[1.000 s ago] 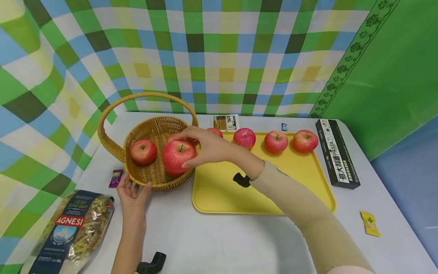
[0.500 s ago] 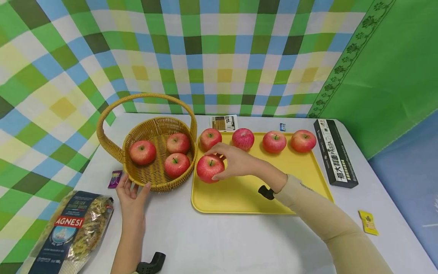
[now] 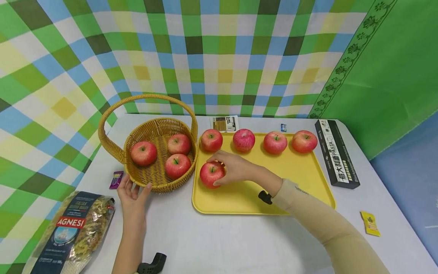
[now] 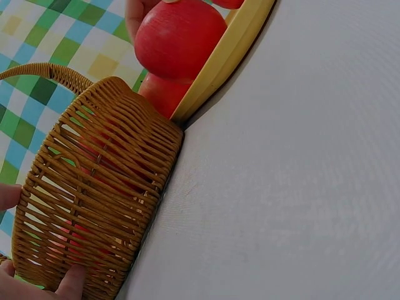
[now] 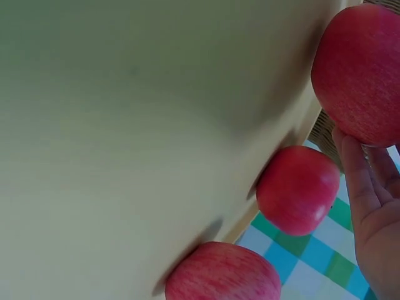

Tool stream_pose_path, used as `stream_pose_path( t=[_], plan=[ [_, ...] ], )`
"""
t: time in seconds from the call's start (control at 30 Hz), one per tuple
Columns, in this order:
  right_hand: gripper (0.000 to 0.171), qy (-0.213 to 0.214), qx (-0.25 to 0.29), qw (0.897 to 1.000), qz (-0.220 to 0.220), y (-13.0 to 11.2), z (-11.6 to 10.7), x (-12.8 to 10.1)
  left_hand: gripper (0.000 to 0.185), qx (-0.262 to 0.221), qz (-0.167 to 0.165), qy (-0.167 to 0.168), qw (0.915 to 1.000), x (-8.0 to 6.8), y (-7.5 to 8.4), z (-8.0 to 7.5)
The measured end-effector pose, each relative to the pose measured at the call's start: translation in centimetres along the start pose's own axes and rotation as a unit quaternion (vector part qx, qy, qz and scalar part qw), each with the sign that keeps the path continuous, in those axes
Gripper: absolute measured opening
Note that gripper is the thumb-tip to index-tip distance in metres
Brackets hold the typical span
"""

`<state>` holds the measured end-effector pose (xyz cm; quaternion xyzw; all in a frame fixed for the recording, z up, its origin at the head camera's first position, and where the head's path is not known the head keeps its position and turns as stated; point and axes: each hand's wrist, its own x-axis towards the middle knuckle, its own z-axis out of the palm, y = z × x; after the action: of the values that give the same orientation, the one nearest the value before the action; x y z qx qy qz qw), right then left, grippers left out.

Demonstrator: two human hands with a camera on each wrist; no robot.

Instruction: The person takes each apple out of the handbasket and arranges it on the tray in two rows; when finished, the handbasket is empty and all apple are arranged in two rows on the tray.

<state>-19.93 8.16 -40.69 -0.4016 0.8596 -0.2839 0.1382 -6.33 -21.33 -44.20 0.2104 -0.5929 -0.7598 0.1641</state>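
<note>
My right hand [image 3: 236,167] grips a red apple [image 3: 212,175] by its sides over the left part of the yellow tray [image 3: 260,198]. In the right wrist view this apple [image 5: 362,75] hides some of the fingers; whether it touches the tray I cannot tell. Several apples, among them a darker streaked one [image 3: 244,140], stand in a row along the tray's back edge. My left hand [image 3: 133,196] holds the wicker basket [image 3: 161,187] at its front left, thumb and fingers on its outer wall. Three apples lie inside the basket, one at the left [image 3: 143,153].
The basket's tall handle [image 3: 147,96] arches over it. A pasta bag [image 3: 68,232] lies front left, a purple packet [image 3: 116,179] beside the basket. A black pasta box [image 3: 337,154] and yellow packet [image 3: 370,223] lie right; a small blue packet [image 3: 283,128] and printed packet [image 3: 224,123] lie behind the tray.
My right hand has carried its apple rightward from above the basket to the tray, then lowered it slightly toward me. My left hand and the basket have stayed in place.
</note>
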Motion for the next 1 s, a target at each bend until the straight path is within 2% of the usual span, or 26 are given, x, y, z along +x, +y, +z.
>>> stream_pose_path(
  t=[0.57,0.83,1.0],
  plan=[
    [0.065,-0.009,0.007,1.000,-0.004,0.1,0.5,0.5,0.076,-0.004,0.004,0.001,1.0000,-0.1,-0.1,-0.1],
    [0.071,-0.020,0.021,1.000,-0.003,-0.9,-1.8,0.0,0.075,-0.010,0.007,0.000,0.9999,0.0,0.0,0.0],
    [0.075,-0.010,0.051,0.999,-0.010,-2.0,-3.5,0.0,0.075,-0.010,0.005,0.000,0.9999,0.0,0.0,0.0]
  ],
)
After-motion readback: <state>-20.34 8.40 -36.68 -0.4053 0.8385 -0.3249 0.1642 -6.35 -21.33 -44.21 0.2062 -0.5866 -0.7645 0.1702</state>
